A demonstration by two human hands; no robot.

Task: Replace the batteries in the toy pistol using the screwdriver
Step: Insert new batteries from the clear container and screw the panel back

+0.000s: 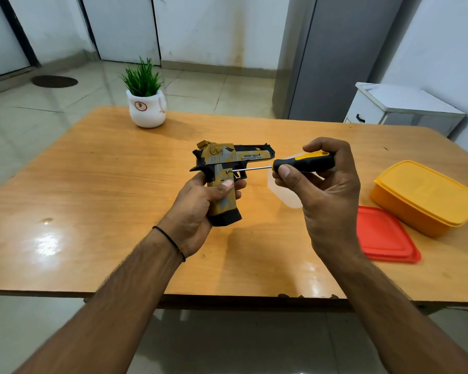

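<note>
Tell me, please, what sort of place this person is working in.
Likely a home kitchen or dining room, though not certain: tiled floor, what looks like a tall grey fridge, and a yellow plastic food box on a wooden table.

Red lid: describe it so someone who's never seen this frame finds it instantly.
On the wooden table, look to the right side, where a yellow plastic container sits. The red lid lies flat on the tabletop beside it, on the side nearer the person. It is the only red item, thin and flat against the deep yellow container.
</note>
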